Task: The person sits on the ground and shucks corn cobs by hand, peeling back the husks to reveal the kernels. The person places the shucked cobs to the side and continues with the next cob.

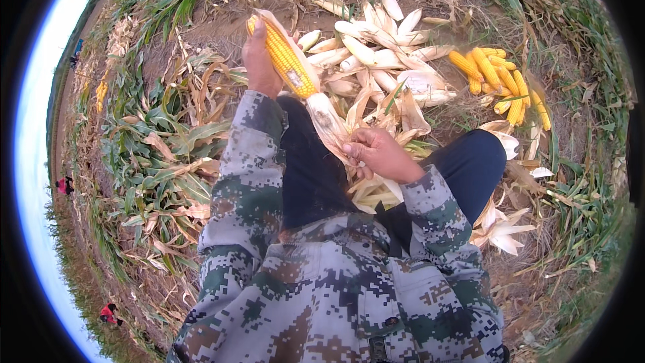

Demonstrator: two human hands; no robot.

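My left hand [261, 64] is wrapped round a yellow ear of corn [287, 59], raised and tilted above my left knee. One pale husk leaf still lies along the ear's far side, and a damaged whitish patch shows near its lower end. From that end a peeled corn husk [328, 119] hangs down toward my lap. My right hand [379, 153] is closed, pinching the lower part of this husk between thumb and fingers. Loose dry husks [376, 191] lie under and around my right hand, between my legs.
Ahead lies a pile of unhusked ears [376, 47] in pale husks. Bare yellow ears [497, 77] are heaped to its right. Cut green and dry stalks [178, 141] cover the ground at left. People in red [109, 314] appear far off at the left edge.
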